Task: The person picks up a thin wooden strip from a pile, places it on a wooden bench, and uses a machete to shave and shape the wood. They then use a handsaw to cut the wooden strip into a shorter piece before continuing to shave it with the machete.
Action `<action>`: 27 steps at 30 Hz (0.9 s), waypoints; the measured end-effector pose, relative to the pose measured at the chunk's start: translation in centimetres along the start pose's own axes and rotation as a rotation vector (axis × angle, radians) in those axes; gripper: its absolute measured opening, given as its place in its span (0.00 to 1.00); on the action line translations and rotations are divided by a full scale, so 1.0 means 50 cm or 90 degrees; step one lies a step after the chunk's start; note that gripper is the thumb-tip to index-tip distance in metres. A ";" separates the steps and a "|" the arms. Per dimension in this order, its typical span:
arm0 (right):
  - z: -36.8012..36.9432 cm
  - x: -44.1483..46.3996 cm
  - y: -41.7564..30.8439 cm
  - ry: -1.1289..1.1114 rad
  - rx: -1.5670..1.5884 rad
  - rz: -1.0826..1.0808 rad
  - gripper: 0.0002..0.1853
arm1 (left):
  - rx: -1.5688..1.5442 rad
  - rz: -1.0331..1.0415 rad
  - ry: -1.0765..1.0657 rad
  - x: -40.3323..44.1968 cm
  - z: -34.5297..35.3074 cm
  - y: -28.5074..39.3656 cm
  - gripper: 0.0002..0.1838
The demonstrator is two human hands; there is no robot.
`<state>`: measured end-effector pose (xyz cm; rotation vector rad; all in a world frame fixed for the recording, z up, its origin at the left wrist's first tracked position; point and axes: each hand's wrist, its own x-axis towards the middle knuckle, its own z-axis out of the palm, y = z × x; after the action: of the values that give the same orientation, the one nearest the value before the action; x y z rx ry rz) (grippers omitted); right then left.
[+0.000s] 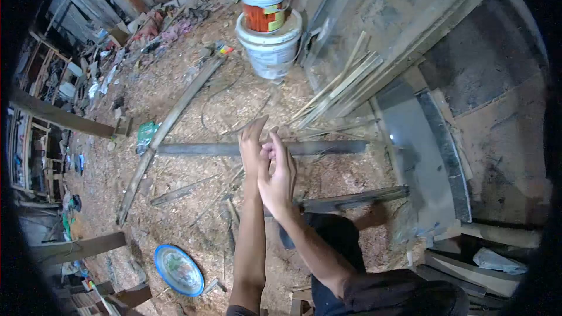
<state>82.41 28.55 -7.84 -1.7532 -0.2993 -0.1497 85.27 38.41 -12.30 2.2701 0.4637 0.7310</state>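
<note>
My left hand [252, 151] is raised in front of me with its fingers stretched out. Against it rests my right hand [277, 177], palm turned inward, its fingers extended and slightly bent. The two hands touch near the palms, and I see nothing held between them. Below and behind them, a dark wooden beam [199, 149] lies across the ground. A second dark beam [357, 199] lies nearer, to the right by my knee. Part of the right fingers is hidden by overlap with the left hand.
A long plank [170, 118] runs diagonally on the left over ground strewn with wood chips. A blue-rimmed basin [198, 279] sits at lower left. Ahead stands a white bucket [270, 55] with red containers [263, 16] stacked on it. Thin wood strips [345, 85] lean at right.
</note>
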 end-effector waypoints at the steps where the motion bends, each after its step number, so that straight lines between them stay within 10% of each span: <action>1: -0.001 0.006 -0.011 0.004 -0.013 -0.027 0.25 | -0.018 0.010 -0.021 -0.013 -0.027 0.000 0.23; 16: 0.063 -0.110 -0.172 -0.100 0.039 -0.150 0.11 | 0.050 -0.147 0.257 -0.328 -0.407 0.100 0.17; 27: 0.037 -0.682 -0.520 -0.543 0.325 -0.486 0.12 | 0.434 -0.247 0.530 -0.943 -0.807 0.421 0.18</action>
<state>42.35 30.98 7.30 -1.0335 -1.4859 0.1366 26.14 20.36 9.40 2.2257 1.7035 1.4538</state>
